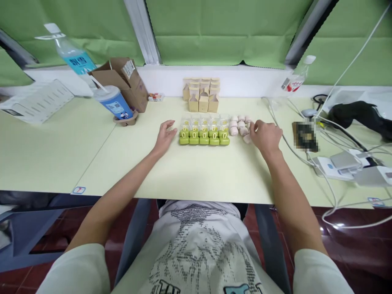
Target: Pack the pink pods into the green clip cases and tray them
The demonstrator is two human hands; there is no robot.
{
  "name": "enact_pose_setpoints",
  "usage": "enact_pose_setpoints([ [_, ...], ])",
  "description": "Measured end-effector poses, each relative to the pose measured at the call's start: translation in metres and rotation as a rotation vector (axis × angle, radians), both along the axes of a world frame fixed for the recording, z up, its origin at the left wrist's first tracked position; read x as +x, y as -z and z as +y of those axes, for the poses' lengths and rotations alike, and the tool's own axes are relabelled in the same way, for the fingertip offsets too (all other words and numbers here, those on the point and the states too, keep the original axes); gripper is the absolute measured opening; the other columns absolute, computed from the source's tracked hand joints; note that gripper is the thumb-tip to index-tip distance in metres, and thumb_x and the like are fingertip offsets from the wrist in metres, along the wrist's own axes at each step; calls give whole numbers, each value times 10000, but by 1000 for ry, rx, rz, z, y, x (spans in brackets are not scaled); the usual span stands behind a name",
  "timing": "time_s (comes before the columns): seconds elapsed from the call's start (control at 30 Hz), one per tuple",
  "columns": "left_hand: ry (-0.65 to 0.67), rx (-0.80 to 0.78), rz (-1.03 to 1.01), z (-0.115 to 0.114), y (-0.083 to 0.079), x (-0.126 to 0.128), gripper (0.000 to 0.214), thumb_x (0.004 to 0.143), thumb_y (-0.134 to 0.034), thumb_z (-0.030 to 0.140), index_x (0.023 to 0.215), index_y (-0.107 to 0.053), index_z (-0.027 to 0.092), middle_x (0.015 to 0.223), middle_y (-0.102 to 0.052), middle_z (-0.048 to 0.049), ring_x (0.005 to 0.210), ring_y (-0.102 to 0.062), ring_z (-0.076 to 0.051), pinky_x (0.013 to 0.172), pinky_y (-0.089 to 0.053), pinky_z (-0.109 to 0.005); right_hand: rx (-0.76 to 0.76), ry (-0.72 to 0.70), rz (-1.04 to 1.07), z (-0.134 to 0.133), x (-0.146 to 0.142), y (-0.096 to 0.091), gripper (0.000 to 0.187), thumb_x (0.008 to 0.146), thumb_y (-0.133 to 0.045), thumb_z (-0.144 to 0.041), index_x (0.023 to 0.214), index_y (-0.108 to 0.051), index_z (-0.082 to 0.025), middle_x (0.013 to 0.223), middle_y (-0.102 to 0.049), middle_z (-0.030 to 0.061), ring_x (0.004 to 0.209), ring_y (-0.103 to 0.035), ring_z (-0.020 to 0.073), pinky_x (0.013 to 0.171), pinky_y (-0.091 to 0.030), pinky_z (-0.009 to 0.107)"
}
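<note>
Two rows of small green cases (203, 140) stand side by side on the table, with clear raised lids (203, 122) behind them. My left hand (165, 138) rests just left of the cases, fingers loosely curved and apart, holding nothing. To the right of the cases lies a cluster of small pale-pink rounded pieces (234, 131). Over the right edge of that cluster is my right hand (266, 136), its fingers bent and pinched together. Whatever those fingertips hold is hidden behind the hand.
Small open cardboard boxes (198, 102) stand in rows behind the cases. To the left are a blue cup (114, 105), a brown carton (128, 83) and a large bottle (75, 59). White cables (284, 139), a pixelated item (305, 136) and white devices (339, 165) occupy the right.
</note>
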State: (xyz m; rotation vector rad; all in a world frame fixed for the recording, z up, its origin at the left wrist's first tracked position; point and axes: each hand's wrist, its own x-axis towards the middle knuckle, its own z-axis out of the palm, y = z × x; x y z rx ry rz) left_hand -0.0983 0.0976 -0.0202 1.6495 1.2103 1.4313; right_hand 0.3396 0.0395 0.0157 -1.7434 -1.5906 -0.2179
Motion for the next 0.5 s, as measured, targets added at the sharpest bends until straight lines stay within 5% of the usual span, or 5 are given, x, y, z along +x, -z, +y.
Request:
enact_pose_setpoints([
  [0.13,-95,134,138,-16,-15,3,181,922,-717,257,1101,-696,238,1224,-666,-97,1116,-681,-230,916,-599,-367,-192,80,-117,-11,-17,5,374,917,-760,-515,902,-757,-141,773,-723,250,912,-753,500,843,-535,722],
  [0.33,-3,382,301,-39,-25,5,156,997,-596,176,1047,-731,235,1046,-661,-57,963,-664,-191,811,-569,-323,-425,152,-353,-34,-46,-22,413,926,-662,-381,1195,-731,-76,780,-723,238,711,-738,451,623,-560,555],
  [0.4,66,437,365,-42,-23,5,174,1016,-584,165,1073,-731,238,1041,-660,-56,930,-658,-185,774,-564,-315,-320,122,-320,-45,-59,-39,463,967,-617,-409,1296,-697,-94,771,-703,174,644,-706,391,595,-553,518],
  [0.5,157,469,489,-44,-21,7,176,1029,-577,183,1121,-719,231,1084,-653,-76,957,-660,-196,757,-566,-323,17,-117,-113,-54,-78,-53,402,999,-592,-376,1359,-693,-228,1144,-696,158,778,-725,275,702,-619,464],
])
